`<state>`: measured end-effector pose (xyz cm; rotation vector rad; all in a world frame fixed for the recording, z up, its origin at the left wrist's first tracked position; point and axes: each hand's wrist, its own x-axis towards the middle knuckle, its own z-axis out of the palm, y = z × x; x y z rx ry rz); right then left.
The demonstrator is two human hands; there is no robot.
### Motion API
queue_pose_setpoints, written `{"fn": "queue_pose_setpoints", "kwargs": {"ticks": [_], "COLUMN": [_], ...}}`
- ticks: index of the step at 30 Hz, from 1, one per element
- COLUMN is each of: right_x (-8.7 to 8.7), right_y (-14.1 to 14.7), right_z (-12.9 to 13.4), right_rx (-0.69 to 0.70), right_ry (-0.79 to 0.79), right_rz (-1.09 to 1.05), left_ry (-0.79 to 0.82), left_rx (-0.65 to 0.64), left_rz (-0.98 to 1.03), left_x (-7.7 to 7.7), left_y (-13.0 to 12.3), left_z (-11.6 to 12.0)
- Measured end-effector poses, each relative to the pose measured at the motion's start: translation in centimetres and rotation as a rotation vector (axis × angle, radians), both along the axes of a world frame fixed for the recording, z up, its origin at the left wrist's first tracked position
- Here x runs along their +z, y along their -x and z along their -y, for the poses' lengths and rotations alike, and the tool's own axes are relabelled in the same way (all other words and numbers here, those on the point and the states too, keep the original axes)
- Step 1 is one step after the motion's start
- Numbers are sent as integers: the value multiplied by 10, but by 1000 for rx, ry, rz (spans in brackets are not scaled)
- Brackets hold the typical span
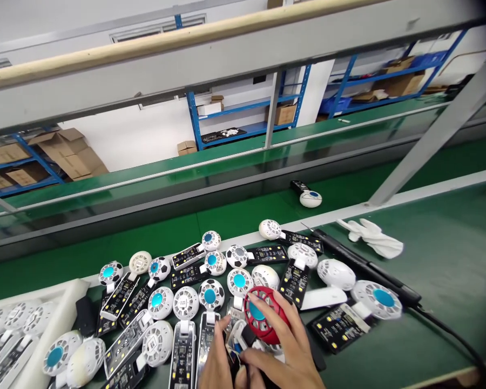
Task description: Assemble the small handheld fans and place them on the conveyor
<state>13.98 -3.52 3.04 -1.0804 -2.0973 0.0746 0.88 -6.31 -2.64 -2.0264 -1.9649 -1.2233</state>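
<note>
Between my two hands, at the bottom centre, is a small handheld fan (pixel 254 312) with a red round grille and a blue disc at its middle. Its inside shows below the head, with thin wires (pixel 237 346) and white and blue parts. My right hand (pixel 287 351) lies over the red head, its fingers curled round it and the thumb at the wires. My left hand (pixel 218 359) grips the opened lower part, partly cut off by the frame's edge. Close around lie several white fans with bare black circuit boards, one (pixel 185 303) just left of my hands.
A white tray (pixel 75 302) of fans stands at the left. On the right lie a black electric screwdriver (pixel 360 265) with a cord (pixel 453 329) and a white glove (pixel 375 237). Another fan (pixel 310 198) rests on the green conveyor (pixel 235 205) behind a slanted metal post (pixel 425 135).
</note>
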Motion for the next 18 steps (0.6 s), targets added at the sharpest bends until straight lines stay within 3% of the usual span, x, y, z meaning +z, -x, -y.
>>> {"fn": "queue_pose_setpoints", "kwargs": {"ticks": [6, 11, 14, 18], "right_x": [13, 20, 25, 40], "right_y": [1, -2, -5, -3], "right_z": [-3, -8, -11, -26], "right_rx": [32, 78, 120, 139], "right_ry": [-24, 60, 181, 297], "right_rz": [109, 105, 65, 77], "left_ry": [55, -96, -204, -253], "left_rx": [36, 68, 5, -207], "left_rz": [-28, -90, -140, -274], "left_x": [5, 12, 15, 28], "left_y": [-6, -12, -7, 7], "left_z": [5, 4, 0, -16]}}
